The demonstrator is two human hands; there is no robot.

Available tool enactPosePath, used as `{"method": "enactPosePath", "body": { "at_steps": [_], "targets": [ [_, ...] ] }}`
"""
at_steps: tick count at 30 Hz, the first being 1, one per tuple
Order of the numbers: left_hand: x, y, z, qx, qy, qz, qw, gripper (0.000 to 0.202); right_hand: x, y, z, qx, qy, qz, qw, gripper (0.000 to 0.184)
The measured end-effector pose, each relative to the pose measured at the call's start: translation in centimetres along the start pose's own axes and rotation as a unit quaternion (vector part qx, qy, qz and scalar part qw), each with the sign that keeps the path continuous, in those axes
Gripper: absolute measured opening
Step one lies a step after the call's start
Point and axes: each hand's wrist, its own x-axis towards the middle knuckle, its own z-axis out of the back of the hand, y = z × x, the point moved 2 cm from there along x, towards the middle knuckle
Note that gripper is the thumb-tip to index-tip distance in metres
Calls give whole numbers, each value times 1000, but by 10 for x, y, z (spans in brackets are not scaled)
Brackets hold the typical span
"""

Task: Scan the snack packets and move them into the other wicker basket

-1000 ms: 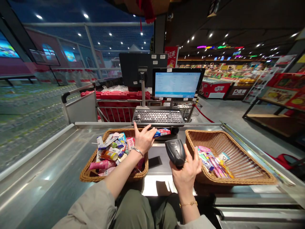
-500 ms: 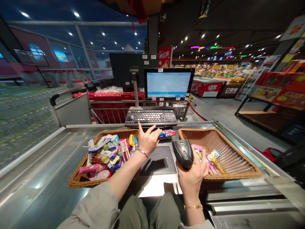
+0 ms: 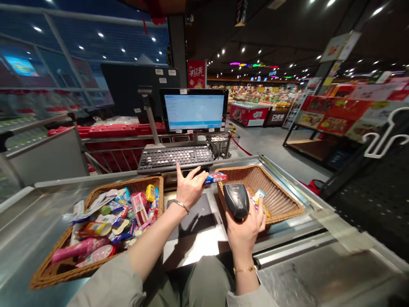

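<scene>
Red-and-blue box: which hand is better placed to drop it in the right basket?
Left. The left hand grips the red-and-blue box beside the right wicker basket rim; the right hand is full with the barcode scanner.

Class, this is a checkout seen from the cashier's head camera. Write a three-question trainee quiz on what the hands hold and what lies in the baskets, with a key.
1. True or false: the right hand grips the scanner.
2. Compare the left basket with the right basket: which holds more packets? A. left B. right C. alike
3. Fill in: the left hand holds a small red and blue ____ just in front of the keyboard.
Key: 1 true; 2 A; 3 box.
</scene>
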Motion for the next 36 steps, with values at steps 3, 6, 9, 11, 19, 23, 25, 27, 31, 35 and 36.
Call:
{"method": "enactPosePath", "body": {
  "at_steps": [3, 6, 9, 11, 19, 23, 25, 27, 31, 35, 36],
  "targets": [
    [7, -8, -8, -7, -9, -22, 1000, 25, 4, -9, 2, -11, -18, -16, 1000, 70],
    [14, -16, -14, -11, -18, -40, 999, 23, 9, -18, 5, -9, -37, -59, 998, 70],
    [20, -24, -20, -17, -21, -52, 998, 23, 14, -27, 8, 0, -54, -102, 993, 66],
    [22, -29, -23, -22, -22, -59, 998, 23, 17, -32, 11, 2, -64, -117, 991, 65],
    [37, -47, -36, -48, 4, -73, 996, 28, 20, -43, 18, 7, -93, -136, 986, 61],
    [51, -68, -48, -55, 62, -9, 997, 47, 23, -45, 16, 4, -118, -140, 983, 55],
    [54, -77, -51, -57, 89, 11, 994, 54, 25, -47, 17, -2, -124, -130, 984, 53],
    [52, -79, -48, -57, 104, 10, 993, 59, 25, -49, 18, -9, -136, -134, 982, 56],
    [41, -68, -32, -52, 105, 14, 993, 68, 23, -50, 20, -13, -143, -141, 979, 61],
    [27, -55, -13, -38, 104, 29, 993, 67, 19, -41, 16, 0, -115, -112, 987, 58],
    [23, -53, -9, -35, 105, 34, 993, 67, 18, -39, 15, 4, -106, -108, 988, 59]
  ]
}}
